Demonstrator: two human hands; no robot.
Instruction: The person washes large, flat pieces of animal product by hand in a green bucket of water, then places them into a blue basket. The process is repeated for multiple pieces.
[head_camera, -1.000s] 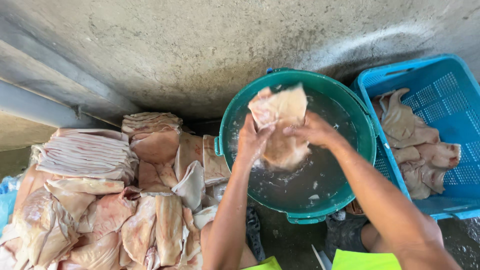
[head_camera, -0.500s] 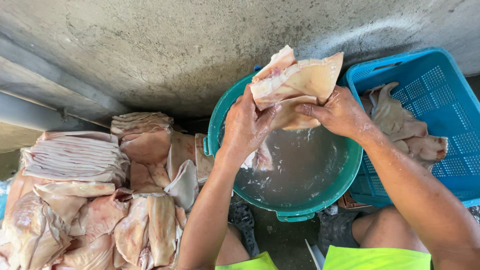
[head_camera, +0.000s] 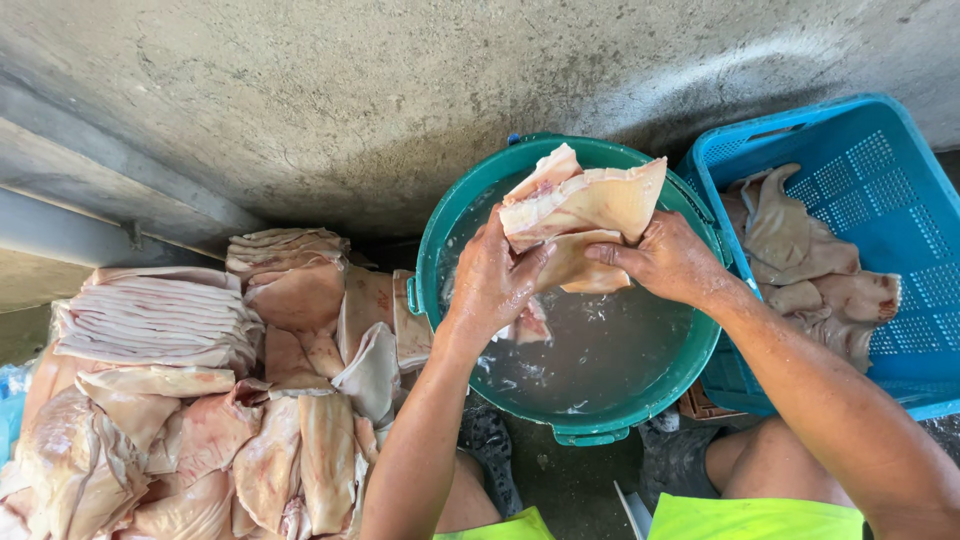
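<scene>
Both my hands hold one pale, wet slab of raw meat with skin (head_camera: 585, 205) above a green tub (head_camera: 440, 235) of cloudy water. My left hand (head_camera: 495, 275) grips the slab's lower left side. My right hand (head_camera: 665, 260) grips its lower right side, fingers curled under it. Another piece of meat (head_camera: 530, 325) lies partly sunk in the water below my left hand.
A blue plastic crate (head_camera: 880, 160) to the right holds several pale meat pieces (head_camera: 800, 250). A large heap of raw meat slabs (head_camera: 190, 390) lies on the ground at left. A concrete wall (head_camera: 400, 90) rises behind the tub. My knees and yellow shorts (head_camera: 750, 515) are at the bottom.
The slab was low over the water a second ago; both hands have lifted it clear above the tub and hold it near the far rim.
</scene>
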